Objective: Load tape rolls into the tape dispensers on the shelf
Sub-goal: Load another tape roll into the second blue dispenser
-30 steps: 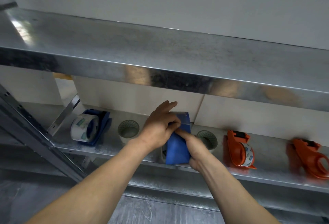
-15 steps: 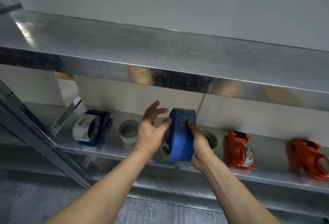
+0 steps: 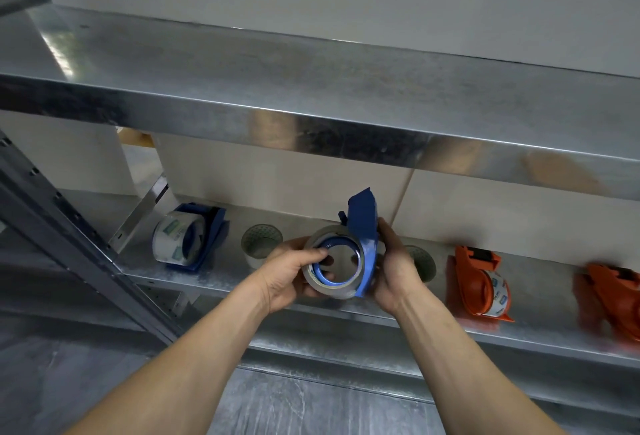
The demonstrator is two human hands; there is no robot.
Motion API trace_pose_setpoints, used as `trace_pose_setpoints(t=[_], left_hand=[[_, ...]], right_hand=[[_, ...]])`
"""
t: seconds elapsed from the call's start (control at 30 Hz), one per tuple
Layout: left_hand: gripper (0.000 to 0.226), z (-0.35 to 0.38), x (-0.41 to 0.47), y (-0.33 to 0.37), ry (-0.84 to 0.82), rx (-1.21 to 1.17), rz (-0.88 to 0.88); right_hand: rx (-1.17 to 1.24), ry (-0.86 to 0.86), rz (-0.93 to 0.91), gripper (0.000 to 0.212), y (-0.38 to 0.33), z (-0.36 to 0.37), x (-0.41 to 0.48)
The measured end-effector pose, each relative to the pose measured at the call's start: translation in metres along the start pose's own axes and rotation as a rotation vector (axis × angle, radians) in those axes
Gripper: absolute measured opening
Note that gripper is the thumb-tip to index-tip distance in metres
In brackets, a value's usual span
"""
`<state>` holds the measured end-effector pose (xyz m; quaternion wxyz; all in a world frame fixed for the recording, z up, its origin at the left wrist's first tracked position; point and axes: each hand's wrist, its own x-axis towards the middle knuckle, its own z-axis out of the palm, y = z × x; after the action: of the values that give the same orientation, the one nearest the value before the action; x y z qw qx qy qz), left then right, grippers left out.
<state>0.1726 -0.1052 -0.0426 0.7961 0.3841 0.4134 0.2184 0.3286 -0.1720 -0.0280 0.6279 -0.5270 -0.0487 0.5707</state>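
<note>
I hold a blue tape dispenser (image 3: 363,223) in front of the lower metal shelf (image 3: 381,327), its open side turned toward me. A clear tape roll (image 3: 346,287) sits on its blue hub. My right hand (image 3: 394,272) grips the dispenser's back from the right. My left hand (image 3: 291,270) curls round the roll from the left, thumb on the hub's rim. On the shelf stand a second blue dispenser (image 3: 190,240) with a roll at the left, an orange dispenser (image 3: 481,282) with a roll, and another orange dispenser (image 3: 613,299) at the far right.
Two loose tape rolls stand on the lower shelf, one (image 3: 261,247) behind my left hand and one (image 3: 420,261) behind my right. An upper metal shelf (image 3: 311,95) overhangs. A slanted steel upright (image 3: 69,244) rises at the left. Grey floor lies below.
The dispenser has turned from its back facing me to its open side, showing the roll on the hub. My left hand has closed round the roll; both hands came slightly toward me.
</note>
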Motion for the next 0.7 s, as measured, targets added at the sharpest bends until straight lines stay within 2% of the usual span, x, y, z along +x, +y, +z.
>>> trace_pose_setpoints(t=[0.07,0.13,0.17,0.23,0.3,0.4,0.47,0.53,0.7], left_hand=[[0.017,-0.005,-0.004,-0.001,0.002,0.018,0.021],[0.018,-0.007,-0.006,-0.001,0.012,0.065,0.056],[0.019,-0.008,-0.007,-0.001,0.025,0.094,0.076],[0.025,-0.008,-0.008,0.001,0.067,0.145,0.109],[0.028,-0.008,-0.006,0.004,0.122,0.208,0.144],[0.030,-0.004,-0.004,0.008,0.158,0.296,0.164],[0.027,0.001,-0.003,0.009,0.123,0.348,0.146],[0.023,0.005,0.001,0.009,0.095,0.391,0.121],[0.036,0.008,0.017,0.001,0.115,0.524,0.083]], right_hand=[[-0.194,0.197,-0.205,0.028,0.003,0.000,0.008],[-0.336,0.298,-0.387,0.008,0.004,0.002,0.012],[-0.381,0.309,-0.414,0.015,0.006,0.004,0.013],[-0.394,0.280,-0.397,0.022,0.007,0.006,0.015],[-0.363,0.264,-0.309,0.019,0.010,0.007,0.018],[-0.270,0.151,-0.208,0.014,0.016,0.007,0.025],[-0.237,0.099,-0.180,0.034,0.024,0.003,0.037],[-0.262,0.154,-0.144,0.045,0.032,-0.001,0.050],[-0.371,0.228,-0.071,0.038,0.049,-0.014,0.078]])
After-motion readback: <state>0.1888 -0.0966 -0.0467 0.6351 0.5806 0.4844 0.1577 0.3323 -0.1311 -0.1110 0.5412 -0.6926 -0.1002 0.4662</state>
